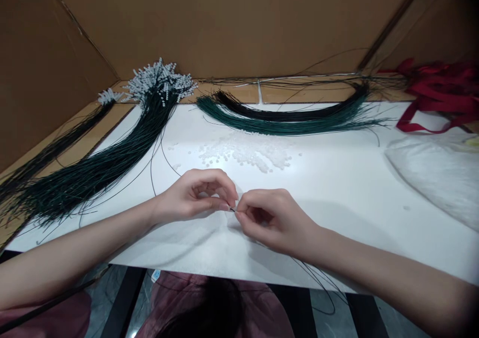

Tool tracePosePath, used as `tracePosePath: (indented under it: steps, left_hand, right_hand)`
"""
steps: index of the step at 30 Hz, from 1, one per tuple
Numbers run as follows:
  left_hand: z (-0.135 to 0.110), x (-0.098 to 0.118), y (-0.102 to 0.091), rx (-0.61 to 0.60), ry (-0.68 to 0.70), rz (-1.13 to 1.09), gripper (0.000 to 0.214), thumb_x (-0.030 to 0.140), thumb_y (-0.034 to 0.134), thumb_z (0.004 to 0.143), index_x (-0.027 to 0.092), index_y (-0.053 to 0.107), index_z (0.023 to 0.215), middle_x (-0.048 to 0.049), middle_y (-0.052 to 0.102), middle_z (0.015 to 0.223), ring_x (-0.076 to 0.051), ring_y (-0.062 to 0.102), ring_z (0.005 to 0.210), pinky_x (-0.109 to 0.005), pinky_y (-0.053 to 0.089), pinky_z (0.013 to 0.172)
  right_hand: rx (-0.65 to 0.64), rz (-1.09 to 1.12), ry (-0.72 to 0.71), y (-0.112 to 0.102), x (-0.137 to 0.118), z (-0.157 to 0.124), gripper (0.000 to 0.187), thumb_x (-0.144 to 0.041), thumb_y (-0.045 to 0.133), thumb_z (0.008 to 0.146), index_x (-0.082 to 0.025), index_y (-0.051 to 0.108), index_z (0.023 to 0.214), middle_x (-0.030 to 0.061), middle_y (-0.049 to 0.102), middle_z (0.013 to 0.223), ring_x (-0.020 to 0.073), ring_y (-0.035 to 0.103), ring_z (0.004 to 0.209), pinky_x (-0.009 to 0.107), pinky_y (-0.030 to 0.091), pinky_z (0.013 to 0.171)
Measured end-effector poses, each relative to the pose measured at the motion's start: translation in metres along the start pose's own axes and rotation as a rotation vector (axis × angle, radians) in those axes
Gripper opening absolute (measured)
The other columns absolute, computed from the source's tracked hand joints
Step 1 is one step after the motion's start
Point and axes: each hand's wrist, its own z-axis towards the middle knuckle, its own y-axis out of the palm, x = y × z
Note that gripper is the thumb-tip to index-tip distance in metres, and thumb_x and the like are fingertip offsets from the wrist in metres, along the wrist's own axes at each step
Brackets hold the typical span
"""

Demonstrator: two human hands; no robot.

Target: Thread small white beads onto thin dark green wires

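Observation:
My left hand (194, 196) and my right hand (271, 218) meet fingertip to fingertip over the near part of the white table (337, 198). Both are pinched closed on a thin dark wire (232, 209), whose end shows between the fingertips. What else the fingers hold is too small to make out. More of the wire trails from under my right hand over the table's front edge. A heap of small white beads (249, 153) lies just beyond my hands.
A large bundle of dark green wires with white bead tips (112, 153) lies at the left, a thinner bundle (48, 151) beside it. A curved bundle of plain green wires (292, 118) lies at the back. Red ribbon (437, 93) and a clear plastic bag (437, 173) sit at the right. Cardboard walls surround the table.

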Motion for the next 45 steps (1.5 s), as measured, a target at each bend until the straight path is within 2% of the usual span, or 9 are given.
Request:
tracePosePath:
  steps: [21, 45]
  left_hand:
    - [-0.0005, -0.0019, -0.0012, -0.012, -0.019, -0.031, 0.010, 0.009, 0.068, 0.083, 0.013, 0.064, 0.091, -0.0064, 0.070, 0.086, -0.014, 0.068, 0.081, -0.023, 0.057, 0.075]
    - [0.0016, -0.0007, -0.0008, -0.004, -0.010, 0.060, 0.007, 0.015, 0.067, 0.084, 0.013, 0.066, 0.091, -0.0061, 0.069, 0.085, -0.013, 0.066, 0.078, -0.020, 0.053, 0.070]
  right_hand:
    - [0.040, 0.030, 0.007, 0.0013, 0.0006, -0.0006, 0.013, -0.009, 0.056, 0.079, -0.015, 0.055, 0.068, -0.0062, 0.044, 0.057, 0.0037, 0.039, 0.051, 0.016, 0.031, 0.051]
    - [0.059, 0.039, 0.027, 0.0016, -0.0004, -0.0016, 0.013, -0.010, 0.056, 0.080, -0.015, 0.056, 0.068, -0.0060, 0.044, 0.056, 0.0043, 0.039, 0.051, 0.017, 0.031, 0.050]
